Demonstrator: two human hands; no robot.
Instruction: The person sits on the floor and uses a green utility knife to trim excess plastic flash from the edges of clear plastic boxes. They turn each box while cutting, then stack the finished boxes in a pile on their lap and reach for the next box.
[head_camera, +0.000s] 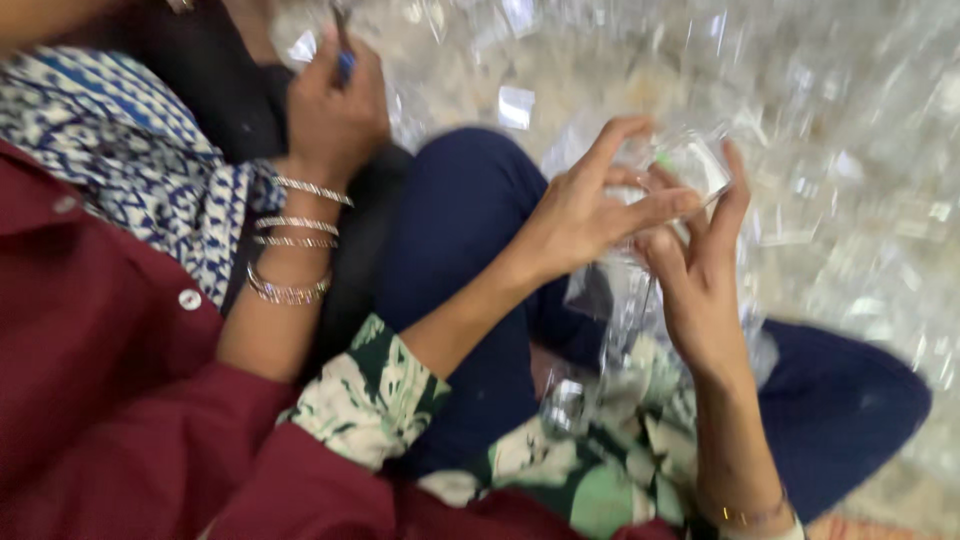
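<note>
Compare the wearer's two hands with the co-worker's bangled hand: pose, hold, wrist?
The wearer's left hand and right hand meet at centre, fingers pinching a small clear plastic packet; the co-worker's hand, upper left, is closed around a thin blue-tipped tool. The co-worker's wrist carries several silver bangles; the wearer's right wrist shows one thin gold bracelet. All are bare hands above the heap of clear packets.

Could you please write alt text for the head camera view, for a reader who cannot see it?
Both hands, the left hand and the right hand, pinch a small clear plastic packet above dark blue trousers. A heap of clear plastic packets covers the floor beyond, and another person's bangled hand works at upper left.
</note>
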